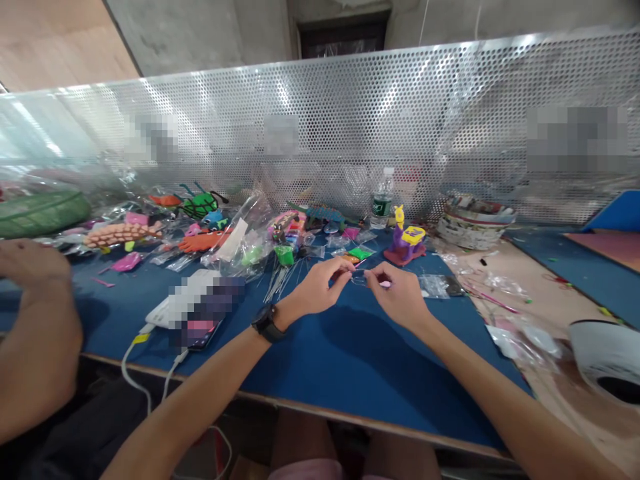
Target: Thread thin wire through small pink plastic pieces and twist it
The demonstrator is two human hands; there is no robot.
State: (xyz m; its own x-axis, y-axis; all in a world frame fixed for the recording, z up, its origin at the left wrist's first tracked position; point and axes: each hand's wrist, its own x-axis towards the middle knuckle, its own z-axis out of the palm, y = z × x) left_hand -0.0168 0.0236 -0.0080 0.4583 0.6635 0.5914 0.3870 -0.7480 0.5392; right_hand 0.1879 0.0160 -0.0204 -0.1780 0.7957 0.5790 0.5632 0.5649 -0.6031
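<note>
My left hand (327, 283), with a dark watch on the wrist, is closed in a pinch above the blue table mat (370, 373). Facing it, my right hand (397, 297) is closed too, thumb and fingertips together. A thin, wire-like strand (359, 280) curves between the two sets of fingertips. Some pale pink (385, 285) shows at my right fingers; whether it is a separate piece is unclear. Just beyond the hands lie a small green packet (360, 253) and a purple and yellow clay figure (406, 237) on a reddish base.
Left of my hands are thin wires (285, 283), a white power bank (183, 300) and a phone (203, 333) with cables. Clay animals and plastic bags line the back, near a water bottle (383, 200). A co-worker's arm (37, 333) rests at far left. A paper basket (473, 223) stands right.
</note>
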